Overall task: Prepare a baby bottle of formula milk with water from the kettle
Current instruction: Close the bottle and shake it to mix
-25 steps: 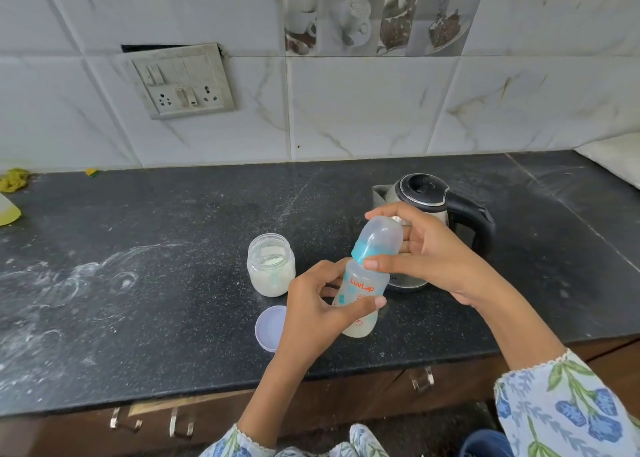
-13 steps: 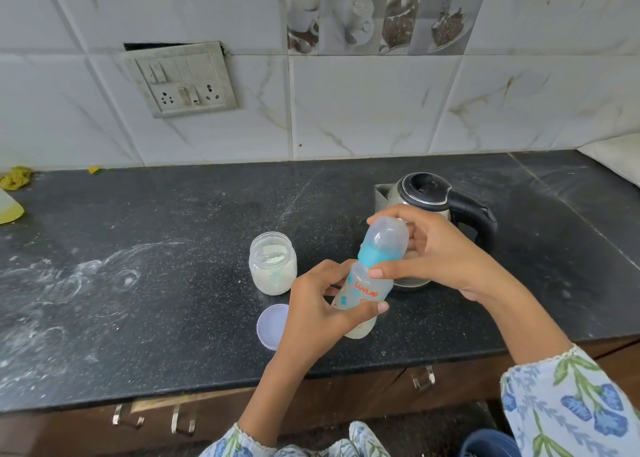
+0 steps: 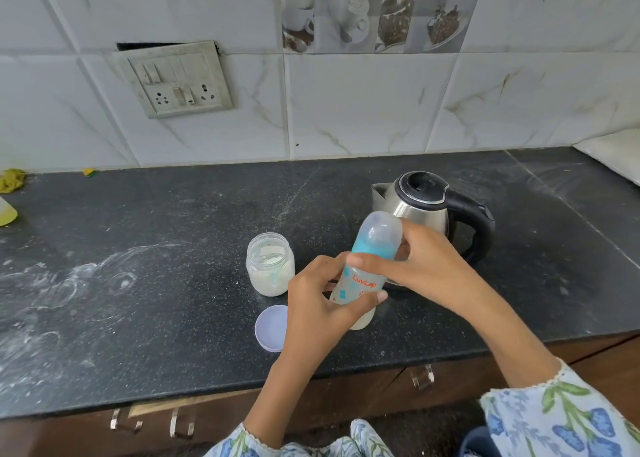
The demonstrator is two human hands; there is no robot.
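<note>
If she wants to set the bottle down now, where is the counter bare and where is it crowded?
Bare counter lies left of the open jar, up to the wall, though it is powder-smeared. More lies right of the kettle. It is crowded near the front edge: the jar, the lid, the bottle and both hands cluster there.

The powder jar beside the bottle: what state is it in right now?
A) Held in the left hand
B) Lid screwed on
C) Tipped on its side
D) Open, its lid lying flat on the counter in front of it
D: the powder jar stands upright and uncapped on the counter, with its lid lying flat just in front of it; both hands grip the bottle.
</note>
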